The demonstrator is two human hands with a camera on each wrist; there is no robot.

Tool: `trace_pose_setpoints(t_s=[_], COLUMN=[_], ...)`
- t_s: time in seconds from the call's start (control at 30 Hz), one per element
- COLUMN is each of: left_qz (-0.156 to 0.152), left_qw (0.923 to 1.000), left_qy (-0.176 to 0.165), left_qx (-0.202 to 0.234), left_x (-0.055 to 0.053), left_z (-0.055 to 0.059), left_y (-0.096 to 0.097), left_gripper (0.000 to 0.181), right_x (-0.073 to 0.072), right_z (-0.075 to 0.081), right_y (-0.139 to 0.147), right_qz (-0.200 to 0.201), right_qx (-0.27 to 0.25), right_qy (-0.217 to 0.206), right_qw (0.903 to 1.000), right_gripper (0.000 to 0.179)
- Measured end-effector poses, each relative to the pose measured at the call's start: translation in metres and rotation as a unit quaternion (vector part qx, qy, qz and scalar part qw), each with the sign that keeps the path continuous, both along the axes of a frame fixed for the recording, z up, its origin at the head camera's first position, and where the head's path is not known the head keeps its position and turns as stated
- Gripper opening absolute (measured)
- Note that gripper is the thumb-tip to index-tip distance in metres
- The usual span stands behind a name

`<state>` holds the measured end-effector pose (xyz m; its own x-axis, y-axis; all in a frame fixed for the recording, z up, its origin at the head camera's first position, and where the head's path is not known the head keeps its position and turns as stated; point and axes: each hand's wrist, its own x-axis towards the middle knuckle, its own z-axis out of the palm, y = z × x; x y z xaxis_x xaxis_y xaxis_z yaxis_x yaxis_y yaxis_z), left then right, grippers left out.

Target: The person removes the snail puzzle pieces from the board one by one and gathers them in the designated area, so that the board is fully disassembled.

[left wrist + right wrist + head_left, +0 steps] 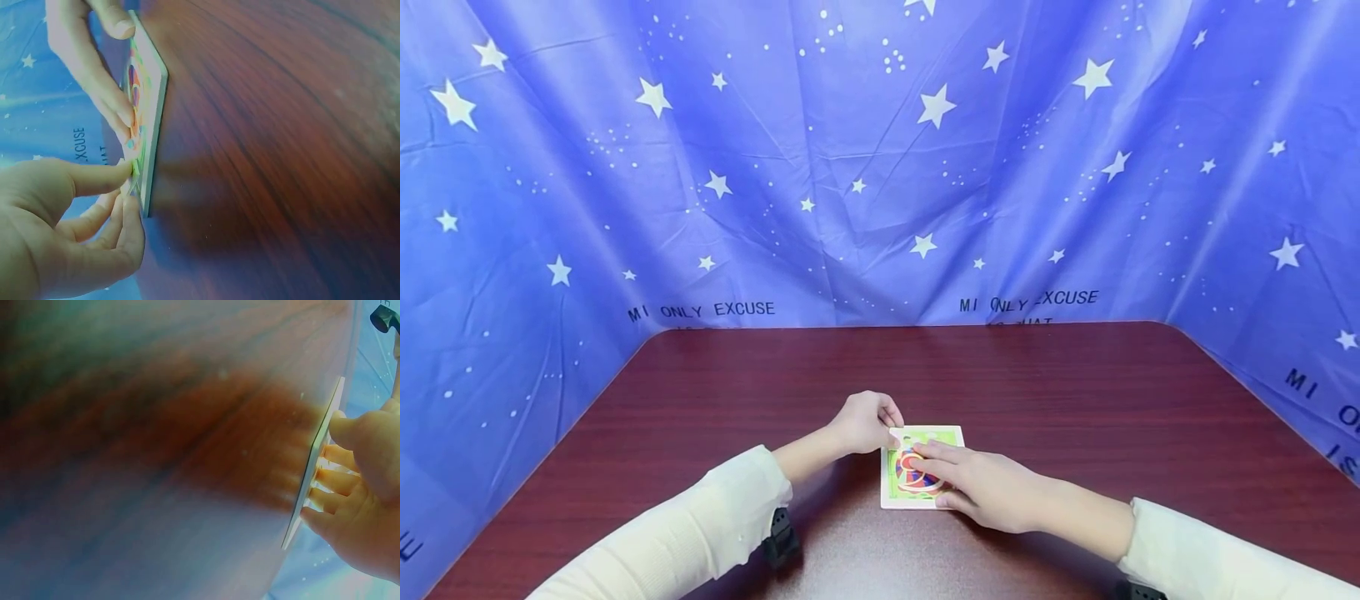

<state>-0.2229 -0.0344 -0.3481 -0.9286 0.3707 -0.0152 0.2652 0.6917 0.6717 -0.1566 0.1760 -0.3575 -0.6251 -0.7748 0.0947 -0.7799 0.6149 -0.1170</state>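
A square, thin puzzle board (891,503) with a pale rim lies flat on the table, its picture bright green with a red and blue figure. At its far left corner my left hand (865,423) pinches a small thin green puzzle piece (135,169) between thumb and fingers, right over the board's surface. My right hand (1000,490) lies across the board's right side, fingers extended and resting on the picture, the thumb near the close edge. Part of the picture is hidden under these fingers.
The dark red wooden table (1037,383) extends around the board on all sides. A blue curtain (850,150) with white stars hangs along the table's back and sides. A black wrist device (782,537) sits at my left cuff.
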Motion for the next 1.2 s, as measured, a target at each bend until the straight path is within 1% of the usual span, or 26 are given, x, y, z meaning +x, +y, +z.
trace_pose_setpoints(t_s=[0.1, 0.2, 0.33, 0.43, 0.47, 0.57, 0.73, 0.93, 1.2], left_qz=[0.046, 0.073, 0.084, 0.09, 0.092, 0.095, 0.092, 0.098, 0.118], left_qw=[0.9978, 0.9922, 0.9806, 0.9736, 0.9724, 0.9722, 0.9736, 0.9691, 0.9621], left_qy=[-0.034, -0.072, -0.126, -0.154, -0.158, -0.158, -0.143, -0.142, -0.144], left_qx=[0.033, 0.072, 0.124, 0.143, 0.145, 0.144, 0.152, 0.176, 0.199], left_x=[0.0, -0.002, -0.003, -0.003, -0.002, 0.0, 0.003, 0.001, -0.002], left_z=[0.0, 0.0, 0.0, 0.002, 0.002, 0.003, 0.0, -0.002, 0.004], left_y=[0.001, 0.0, -0.002, -0.004, -0.004, -0.006, -0.009, -0.018, -0.037], left_gripper=[0.017, 0.017, 0.017, 0.017, 0.017, 0.017, 0.017, 0.017, 0.016], right_x=[0.0, 0.001, 0.0, 0.0, 0.0, 0.001, 0.001, 0.002, 0.002], right_z=[0.001, 0.002, 0.003, 0.002, 0.002, 0.002, 0.001, 0.0, 0.0], right_y=[0.0, 0.0, 0.0, 0.001, 0.001, 0.001, 0.0, 0.0, 0.0], right_qz=[0.001, 0.0, 0.003, 0.006, 0.005, 0.005, 0.01, 0.009, 0.002], right_qx=[0.0, 0.004, 0.004, 0.001, 0.0, -0.003, -0.008, -0.007, -0.001], right_qy=[0.001, -0.002, 0.001, 0.005, 0.007, 0.012, 0.028, 0.027, 0.026], right_qw=[1.0, 1.0, 1.0, 1.0, 1.0, 0.9999, 0.9995, 0.9996, 0.9997], right_gripper=[0.046, 0.046, 0.047, 0.047, 0.046, 0.046, 0.045, 0.046, 0.046])
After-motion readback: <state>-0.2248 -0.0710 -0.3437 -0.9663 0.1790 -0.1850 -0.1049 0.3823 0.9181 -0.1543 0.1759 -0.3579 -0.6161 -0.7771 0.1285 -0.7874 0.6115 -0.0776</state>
